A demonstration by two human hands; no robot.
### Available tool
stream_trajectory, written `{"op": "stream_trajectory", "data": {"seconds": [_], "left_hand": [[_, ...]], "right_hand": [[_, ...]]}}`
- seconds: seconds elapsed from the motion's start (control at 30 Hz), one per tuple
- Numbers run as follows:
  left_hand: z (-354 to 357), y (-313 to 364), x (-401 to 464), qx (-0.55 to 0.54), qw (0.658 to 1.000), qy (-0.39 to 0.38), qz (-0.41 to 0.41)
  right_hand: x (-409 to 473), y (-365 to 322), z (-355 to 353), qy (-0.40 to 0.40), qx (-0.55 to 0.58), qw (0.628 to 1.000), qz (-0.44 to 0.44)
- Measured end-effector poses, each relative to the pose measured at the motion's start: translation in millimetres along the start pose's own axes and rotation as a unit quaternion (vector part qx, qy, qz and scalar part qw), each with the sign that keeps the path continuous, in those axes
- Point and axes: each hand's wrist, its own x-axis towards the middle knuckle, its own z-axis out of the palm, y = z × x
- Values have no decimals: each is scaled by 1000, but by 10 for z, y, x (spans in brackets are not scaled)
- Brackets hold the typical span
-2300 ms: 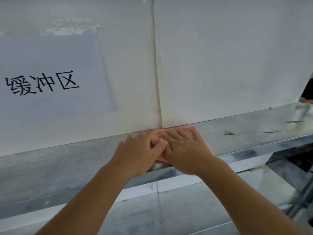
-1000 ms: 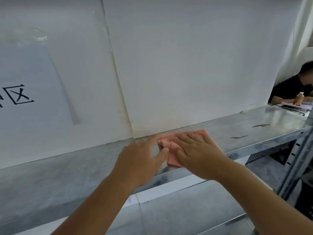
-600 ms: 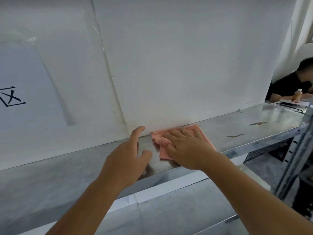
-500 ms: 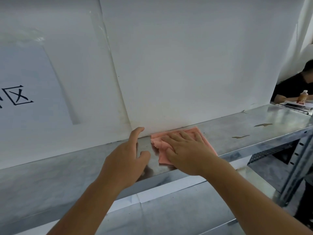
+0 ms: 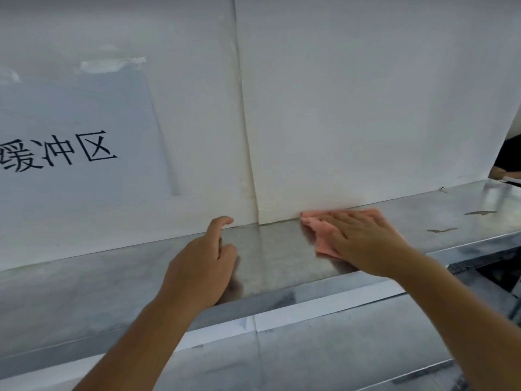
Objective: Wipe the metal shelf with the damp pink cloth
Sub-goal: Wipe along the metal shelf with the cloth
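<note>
The metal shelf (image 5: 276, 249) runs across the view at chest height, shiny and grey. A pink cloth (image 5: 318, 225) lies flat on it against the white back panel. My right hand (image 5: 363, 241) presses down on the cloth with flat, spread fingers and covers most of it. My left hand (image 5: 203, 263) rests on the bare shelf to the left of the cloth, apart from it, fingers loosely curled and index finger touching the back panel. It holds nothing.
White back panels (image 5: 352, 108) stand along the shelf's rear, with a printed sign (image 5: 70, 148) taped at the left. Flaky marks (image 5: 442, 230) dot the shelf to the right. A lower shelf (image 5: 310, 359) lies beneath. A person in black (image 5: 510, 156) sits at the far right.
My right hand has slid the cloth rightwards along the back panel. My left hand let go of the cloth earlier and now rests further from it.
</note>
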Motion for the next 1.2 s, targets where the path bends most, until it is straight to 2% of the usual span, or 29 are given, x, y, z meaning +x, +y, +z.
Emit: {"op": "stream_trajectory", "data": {"seconds": [0.07, 0.13, 0.23, 0.3, 0.4, 0.5, 0.6, 0.77, 1.03, 1.2], "left_hand": [[-6, 1, -6, -6, 1000, -2, 2], [7, 35, 2, -14, 1000, -5, 10], [56, 166, 19, -14, 999, -12, 44], [104, 257, 29, -11, 998, -12, 53], [175, 321, 54, -7, 998, -15, 63], [252, 419, 57, -22, 996, -35, 76], [336, 606, 56, -23, 994, -49, 96], [529, 996, 76, -47, 987, -81, 133], [917, 1532, 233, -56, 982, -101, 153], [1103, 1783, 297, -68, 982, -112, 138]], "right_hand": [[-32, -32, -38, -3, 2, 1000, 11], [-67, -409, 1, -8, -28, 999, -38], [-128, -1045, 23, -20, 15, 995, -100], [-100, -1108, 52, -29, 10, 992, -124], [-59, -548, 47, -8, -20, 994, -109], [-111, 216, -51, 2, -33, 999, -12], [-135, 464, -108, 4, -10, 999, 42], [-437, 240, 28, 39, 0, 999, -6], [-144, 903, -49, 20, 26, 999, -15], [-704, 1148, -47, 30, 6, 999, -43]]}}
